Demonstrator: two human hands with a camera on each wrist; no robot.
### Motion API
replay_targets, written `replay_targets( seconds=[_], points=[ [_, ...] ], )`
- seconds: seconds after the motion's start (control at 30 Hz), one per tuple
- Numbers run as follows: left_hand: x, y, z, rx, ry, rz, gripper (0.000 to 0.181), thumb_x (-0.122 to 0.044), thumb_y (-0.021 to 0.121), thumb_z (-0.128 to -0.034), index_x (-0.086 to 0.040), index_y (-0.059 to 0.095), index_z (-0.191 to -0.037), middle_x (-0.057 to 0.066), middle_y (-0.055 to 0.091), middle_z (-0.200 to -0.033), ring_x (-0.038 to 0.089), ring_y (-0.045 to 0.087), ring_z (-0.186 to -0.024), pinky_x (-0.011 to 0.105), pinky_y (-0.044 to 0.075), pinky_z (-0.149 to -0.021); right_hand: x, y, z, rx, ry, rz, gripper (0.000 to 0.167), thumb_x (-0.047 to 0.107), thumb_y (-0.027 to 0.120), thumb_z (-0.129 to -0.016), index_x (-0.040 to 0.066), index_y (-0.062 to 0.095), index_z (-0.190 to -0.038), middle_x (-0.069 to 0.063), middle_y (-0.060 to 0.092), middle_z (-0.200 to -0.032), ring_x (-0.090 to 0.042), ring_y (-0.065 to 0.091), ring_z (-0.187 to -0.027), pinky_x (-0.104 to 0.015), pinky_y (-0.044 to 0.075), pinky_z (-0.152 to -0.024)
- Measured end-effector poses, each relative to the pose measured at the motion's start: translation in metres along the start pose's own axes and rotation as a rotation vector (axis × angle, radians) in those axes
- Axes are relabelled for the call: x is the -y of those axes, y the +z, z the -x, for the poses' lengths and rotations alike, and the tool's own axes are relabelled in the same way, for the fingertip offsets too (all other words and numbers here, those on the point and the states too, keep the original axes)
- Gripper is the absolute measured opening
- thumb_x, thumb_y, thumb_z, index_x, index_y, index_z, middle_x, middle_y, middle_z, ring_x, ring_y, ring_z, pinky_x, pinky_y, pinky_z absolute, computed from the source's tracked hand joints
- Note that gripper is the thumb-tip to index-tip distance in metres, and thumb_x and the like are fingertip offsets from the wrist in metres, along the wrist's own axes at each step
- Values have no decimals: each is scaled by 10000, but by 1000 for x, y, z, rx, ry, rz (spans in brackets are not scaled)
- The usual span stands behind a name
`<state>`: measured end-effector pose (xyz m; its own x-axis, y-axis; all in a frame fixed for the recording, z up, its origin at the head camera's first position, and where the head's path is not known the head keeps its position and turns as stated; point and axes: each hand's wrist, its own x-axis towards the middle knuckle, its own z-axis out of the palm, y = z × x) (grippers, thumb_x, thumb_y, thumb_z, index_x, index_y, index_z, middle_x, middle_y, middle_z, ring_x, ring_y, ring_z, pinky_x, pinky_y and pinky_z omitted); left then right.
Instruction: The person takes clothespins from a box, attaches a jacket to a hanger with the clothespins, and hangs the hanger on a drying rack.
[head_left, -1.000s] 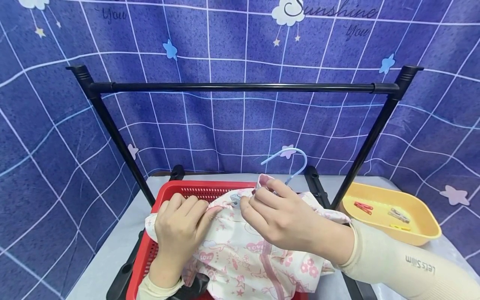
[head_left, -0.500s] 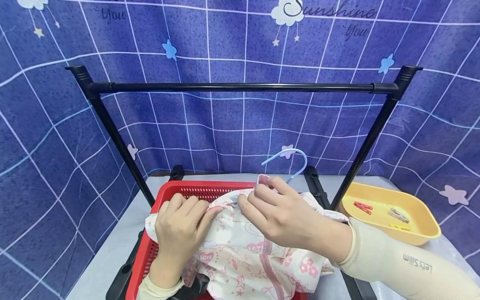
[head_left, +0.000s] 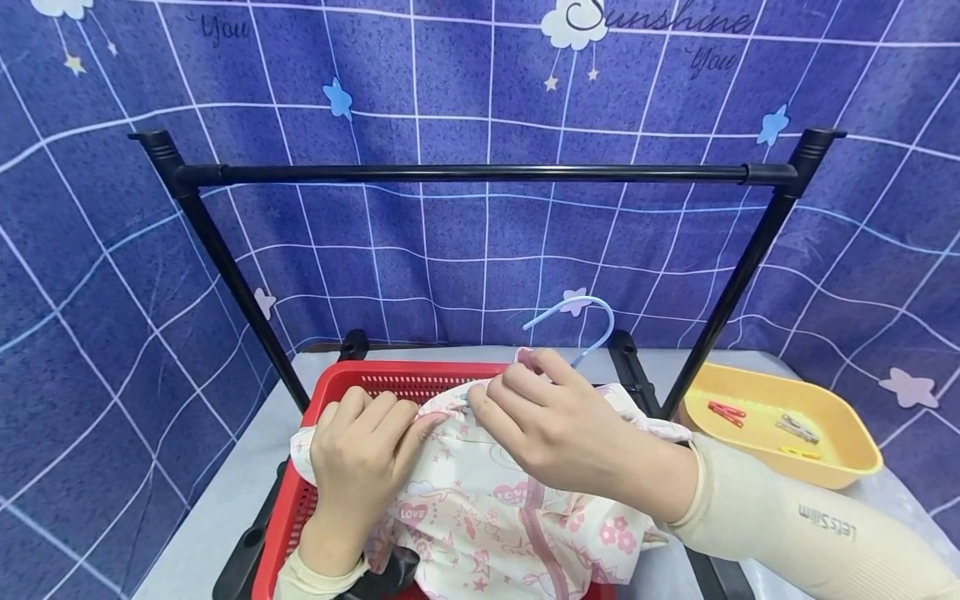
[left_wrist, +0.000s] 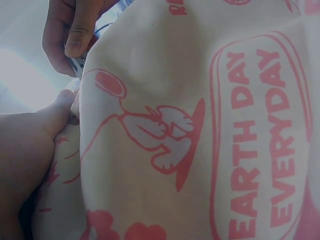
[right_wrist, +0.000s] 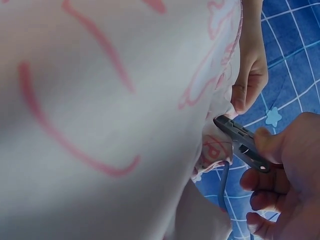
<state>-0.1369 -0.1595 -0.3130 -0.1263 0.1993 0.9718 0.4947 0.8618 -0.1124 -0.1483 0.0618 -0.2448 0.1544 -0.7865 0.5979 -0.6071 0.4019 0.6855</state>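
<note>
A white garment with pink prints (head_left: 480,508) drapes over the red basket (head_left: 442,366). The blue hook of a hanger (head_left: 609,321) sticks up behind my right hand. My left hand (head_left: 360,467) grips the garment's upper edge at the left, thumb on the cloth. My right hand (head_left: 562,425) pinches a grey clothespin (right_wrist: 242,142) between thumb and fingers. In the right wrist view, the clothespin's tip meets the garment's edge beside my left hand; whether it bites the cloth I cannot tell. The left wrist view is mostly filled by printed cloth (left_wrist: 150,60).
A black rack with a crossbar (head_left: 480,173) stands behind the basket. At the right, a yellow tub (head_left: 847,425) holds a red clothespin (head_left: 726,414), a grey one (head_left: 797,428) and a yellow one (head_left: 799,454). A blue gridded curtain (head_left: 450,267) hangs behind.
My right hand has shifted slightly left toward my left hand, covering more of the clothespin in the head view. The left hand and garment stay about the same.
</note>
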Motion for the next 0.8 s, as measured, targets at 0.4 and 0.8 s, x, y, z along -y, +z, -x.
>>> replay_targets(
  seconds=[0.4,0.8],
  points=[
    [0,1,-1,1,7,-2,504,-458,486,-1030,-116,556,-667,20,480,-597,250,417,-571,379,288,-508,1,0,-1,45,18,46,200,64,403,-962,19,591,-1017,-33,570,-808,-201,538,-760,-342,432,-756],
    [-1,0,1,8,0,-3,496,-453,493,-1029,-110,583,-682,25,498,-602,250,416,-574,373,284,-508,2,1,-2,85,32,44,227,54,400,-949,27,604,-1044,-39,567,-839,-217,517,-776,-343,413,-728]
  ],
)
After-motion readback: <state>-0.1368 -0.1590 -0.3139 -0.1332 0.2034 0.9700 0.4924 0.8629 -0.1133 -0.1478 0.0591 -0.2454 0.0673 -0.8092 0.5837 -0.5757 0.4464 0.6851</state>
